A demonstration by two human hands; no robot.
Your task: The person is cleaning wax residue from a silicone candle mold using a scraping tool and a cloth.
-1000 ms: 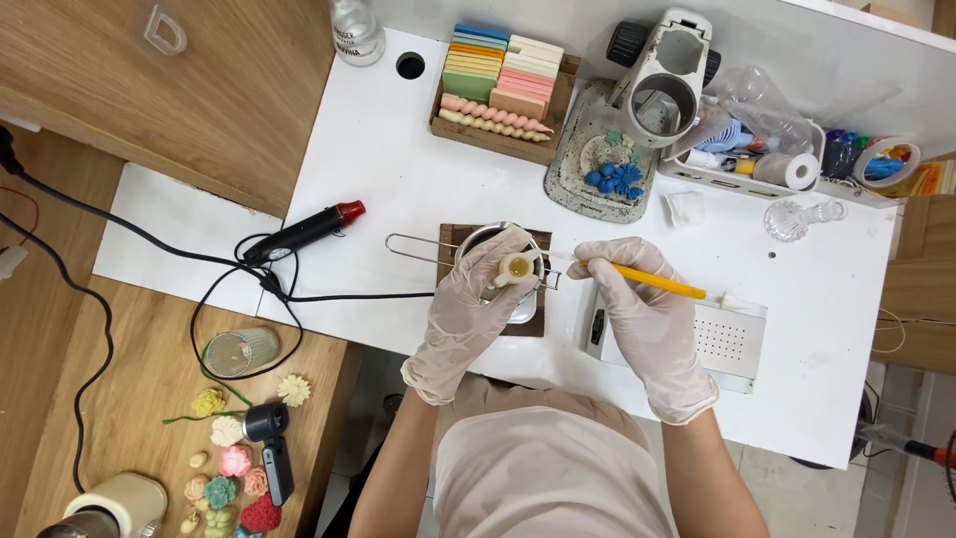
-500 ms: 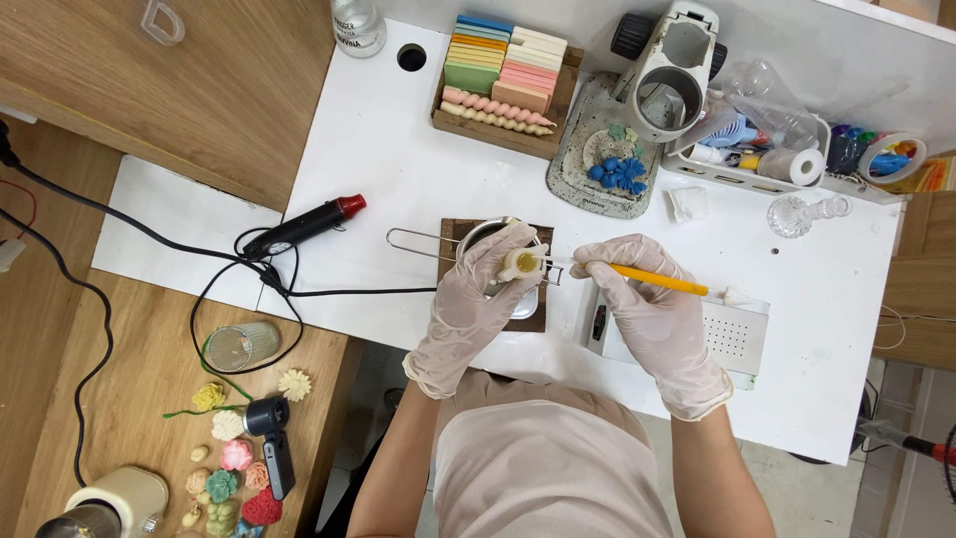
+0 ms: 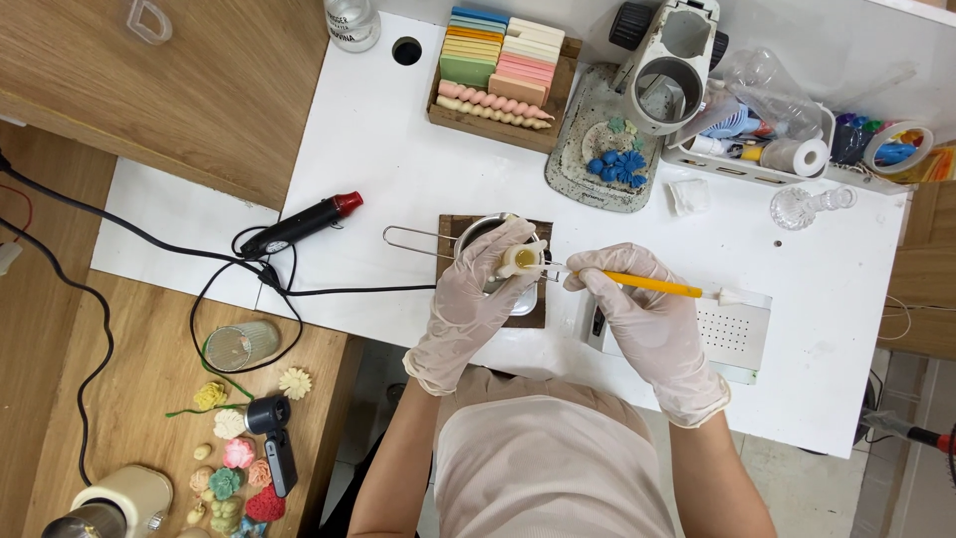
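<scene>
Small cream candle (image 3: 524, 260) sat upright over the metal pot (image 3: 485, 235) — yellow-handled tool (image 3: 637, 284) lay level, tip touching it.

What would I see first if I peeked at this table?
Two gloved hands meet in the middle: the left hand holds a small cream piece over a metal pot, and the right hand points a yellow-handled tool at it. Behind them sits a box of pastel blocks.
</scene>
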